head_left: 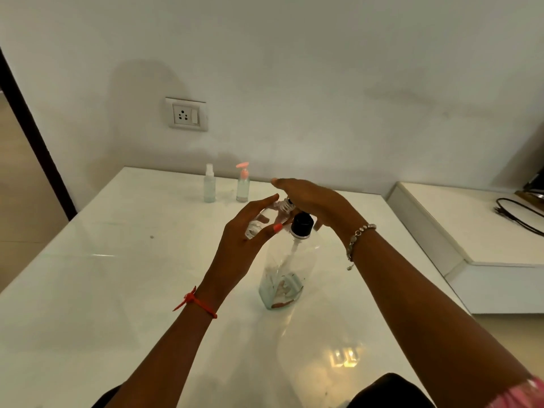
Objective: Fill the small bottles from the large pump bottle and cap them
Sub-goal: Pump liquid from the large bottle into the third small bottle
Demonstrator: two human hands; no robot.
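At the far edge of the white tabletop, a spray bottle and a pink-pump bottle stood side by side, well apart from the work. Nearer the camera, the left hand gripped a clear small bottle, fingers and thumb curled round its body, holding it tilted in the air with its uncapped, threaded neck close against the top of the pump bottle. That large bottle stood upright on the tabletop, black collar showing; how much liquid it held could not be judged. The right hand lay flat over the pump head, fingers straight and together, palm down. The head and spout were hidden beneath it, so whether the spout sat inside the neck could not be told. The likeliest fault lay there: a press with spout and narrow neck out of line would probably send liquid down the small bottle, over the gripping fingers and onto the glossy tabletop, making the hold slippery. Neither hand steadied the large bottle's body, so an off-centre push might rock or tip it. The tilt of the small bottle could also let it spill as it filled. A black cable lay on a ledge to the right, well clear.
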